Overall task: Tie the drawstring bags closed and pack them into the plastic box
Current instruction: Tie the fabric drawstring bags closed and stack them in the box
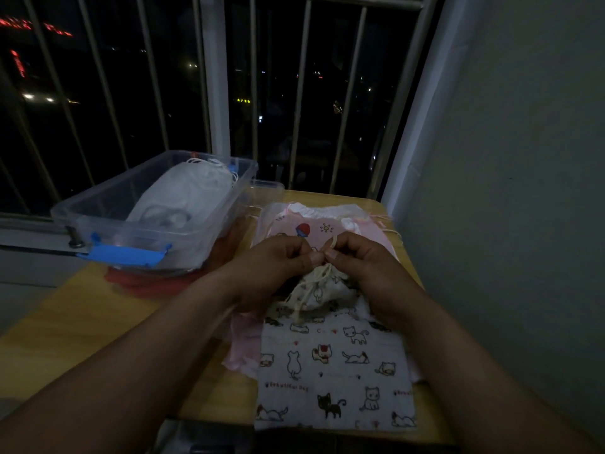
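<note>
Step in hand: the cat-print bag (334, 365) is being tied; its neck is already gathered tight, and the knot is judged not yet finished.
Left hand (278, 260): the cord (332, 242) is pinched between thumb and curled fingers, just above the bag's neck.
Right hand (357, 260): the same cord is pinched from the other side, thumb tip almost touching the left thumb.
Cat-print bag, position: laid flat on the near part of the table (82, 322), overlapping pink cloth beneath it, well apart from the box.
Plastic box (98, 188): set at the far left of the table, lid off, blue latch at its near end.
Done: one white bag (186, 191) is seen lying inside the box, its cords bunched at the far end.
Left: the knot on the cat-print bag, its packing, then the pink bag (327, 226) lying beyond the hands, neck still ungathered.
Progress, as judged: early to middle.
Count, boxes: one.
Count, bags packed: one.
Count, bags being tied: one.
Count, pink bags waiting: at least one; two frilled tops are seen, and more pink cloth shows at the left under the cat-print bag, so the exact number cannot be told in the dim light.
</note>
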The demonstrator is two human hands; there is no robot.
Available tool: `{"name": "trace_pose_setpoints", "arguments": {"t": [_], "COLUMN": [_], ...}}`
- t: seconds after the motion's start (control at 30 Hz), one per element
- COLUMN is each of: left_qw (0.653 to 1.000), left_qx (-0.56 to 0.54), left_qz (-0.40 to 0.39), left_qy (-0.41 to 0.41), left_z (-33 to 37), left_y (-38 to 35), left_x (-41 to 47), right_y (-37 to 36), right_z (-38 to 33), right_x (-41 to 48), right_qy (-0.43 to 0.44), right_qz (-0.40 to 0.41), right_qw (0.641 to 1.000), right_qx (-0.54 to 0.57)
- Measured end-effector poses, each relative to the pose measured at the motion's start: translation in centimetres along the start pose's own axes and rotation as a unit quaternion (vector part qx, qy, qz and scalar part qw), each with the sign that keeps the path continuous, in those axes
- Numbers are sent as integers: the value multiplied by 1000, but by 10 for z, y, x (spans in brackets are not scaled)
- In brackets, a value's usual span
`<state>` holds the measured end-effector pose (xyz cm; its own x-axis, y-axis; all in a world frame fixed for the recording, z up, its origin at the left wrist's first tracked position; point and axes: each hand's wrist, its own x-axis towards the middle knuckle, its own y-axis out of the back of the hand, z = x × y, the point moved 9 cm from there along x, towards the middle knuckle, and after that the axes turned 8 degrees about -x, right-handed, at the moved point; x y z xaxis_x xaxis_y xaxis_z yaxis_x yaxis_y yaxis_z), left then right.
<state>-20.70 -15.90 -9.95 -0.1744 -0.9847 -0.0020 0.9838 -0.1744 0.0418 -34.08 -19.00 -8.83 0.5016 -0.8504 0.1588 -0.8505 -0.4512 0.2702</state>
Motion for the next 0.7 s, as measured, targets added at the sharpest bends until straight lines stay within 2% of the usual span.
{"name": "trace_pose_setpoints", "arguments": {"t": [0.2,0.4,0.47,0.57,0.7], "left_qw": [991,991,998,991,913], "left_qx": [-127,-113,-43,136,401], "left_qz": [-40,-59,-34,-9,32], "left_qy": [19,25,25,1,-67], "left_z": [-10,-12,-12,-4,15], "left_y": [-5,-1,8,17,13], "left_x": [-1,0,0,-1,-6], "right_y": [-3,5,12,14,11], "right_z": [-3,-6,-7,-4,1], "right_x": [-1,-1,-2,-3,-2], "right_qy": [4,10,11,6,-10], "right_qz": [-14,12,26,30,40], "right_qw": [999,1000,1000,999,996], "right_qx": [34,19,12,-32,-75]}}
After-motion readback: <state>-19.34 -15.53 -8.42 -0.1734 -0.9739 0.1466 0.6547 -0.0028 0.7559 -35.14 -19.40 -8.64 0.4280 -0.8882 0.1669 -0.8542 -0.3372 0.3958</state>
